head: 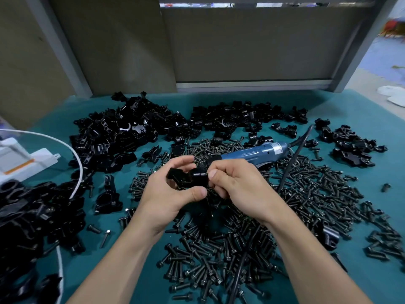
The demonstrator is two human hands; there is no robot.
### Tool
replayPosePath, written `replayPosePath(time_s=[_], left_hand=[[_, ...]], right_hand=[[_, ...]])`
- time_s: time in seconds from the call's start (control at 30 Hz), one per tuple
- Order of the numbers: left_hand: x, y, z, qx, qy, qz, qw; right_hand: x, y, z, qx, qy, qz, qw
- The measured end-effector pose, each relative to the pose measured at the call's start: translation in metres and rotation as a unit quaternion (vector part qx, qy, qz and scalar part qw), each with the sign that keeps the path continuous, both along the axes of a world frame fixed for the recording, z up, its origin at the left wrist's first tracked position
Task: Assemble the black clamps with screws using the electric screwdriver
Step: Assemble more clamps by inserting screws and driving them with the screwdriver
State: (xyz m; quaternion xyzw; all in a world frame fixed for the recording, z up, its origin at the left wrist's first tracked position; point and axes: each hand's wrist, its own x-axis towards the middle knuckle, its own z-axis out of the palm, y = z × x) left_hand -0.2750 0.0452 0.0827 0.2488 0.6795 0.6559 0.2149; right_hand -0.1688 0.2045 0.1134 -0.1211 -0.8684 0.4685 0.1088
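Observation:
My left hand (166, 194) grips a black clamp (186, 177) above the middle of the teal table (131, 270), thumb under it and fingers curled over its top. My right hand (236, 185) pinches the same clamp at its right end with thumb and fingers; any screw between them is hidden. The blue electric screwdriver (252, 151) lies on the screw pile just behind my right hand, its black cord (291, 163) trailing toward me. Black screws (219, 249) cover the table beneath and to the right of my hands.
Heaps of black clamp parts lie at the back left (114, 137), back middle (241, 117), right (350, 143) and near left (26, 227). A single clamp (108, 198) stands left of my hands. A white device (19, 161) with a white cable (76, 163) sits at the left edge.

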Motion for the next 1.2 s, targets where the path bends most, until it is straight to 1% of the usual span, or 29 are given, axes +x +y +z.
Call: replayPosePath(time_s=[0.07,0.1,0.17,0.27,0.4,0.47,0.53,0.6,0.63,0.67,0.7,0.8,0.9,1.03,1.1,1.2], left_hand=[[0.002,0.001,0.002,0.025,-0.052,-0.010,0.998],[0.003,0.000,0.003,0.034,-0.061,-0.018,0.997],[0.003,0.000,0.005,0.036,-0.047,-0.022,0.998],[0.007,0.001,0.008,0.033,-0.042,0.008,0.999],[0.013,0.004,0.012,0.028,-0.112,0.025,0.993],[0.014,0.005,0.014,0.027,-0.153,0.024,0.988],[0.014,0.005,0.015,0.025,-0.189,0.026,0.981],[0.015,0.006,0.014,0.017,-0.208,0.040,0.977],[0.015,0.007,0.013,0.009,-0.209,0.054,0.976],[0.015,0.007,0.012,0.001,-0.203,0.069,0.977],[0.015,0.007,0.012,-0.003,-0.195,0.078,0.978],[0.015,0.007,0.012,0.017,-0.182,0.056,0.982],[0.015,0.005,0.015,0.053,-0.160,0.011,0.986],[0.010,0.002,0.012,0.075,-0.136,-0.007,0.988],[0.009,0.001,0.012,0.070,-0.131,-0.021,0.989],[0.008,0.001,0.011,0.068,-0.125,-0.020,0.990]], right_hand=[[0.000,0.002,0.000,-0.007,-0.003,-0.004,1.000],[0.000,0.004,0.000,-0.002,-0.008,-0.006,1.000],[0.001,0.007,0.001,0.019,-0.014,-0.008,1.000],[0.002,0.010,0.001,0.031,0.021,-0.018,0.999],[0.003,0.001,-0.001,0.099,0.065,-0.065,0.991],[0.004,-0.005,-0.002,0.128,0.101,-0.094,0.982],[0.004,-0.011,-0.003,0.174,0.144,-0.096,0.969],[0.003,-0.018,-0.004,0.239,0.176,-0.097,0.950],[0.002,-0.020,-0.005,0.259,0.181,-0.104,0.943],[0.001,-0.022,-0.005,0.261,0.180,-0.113,0.942],[0.001,-0.022,-0.006,0.237,0.172,-0.121,0.948],[0.000,-0.016,-0.006,0.108,0.129,-0.135,0.976],[-0.002,-0.011,-0.005,0.036,0.110,-0.149,0.982],[-0.002,-0.005,-0.001,-0.063,0.102,-0.131,0.984],[0.000,-0.002,0.000,-0.077,0.104,-0.127,0.983],[0.001,0.000,0.002,-0.050,0.100,-0.121,0.986]])
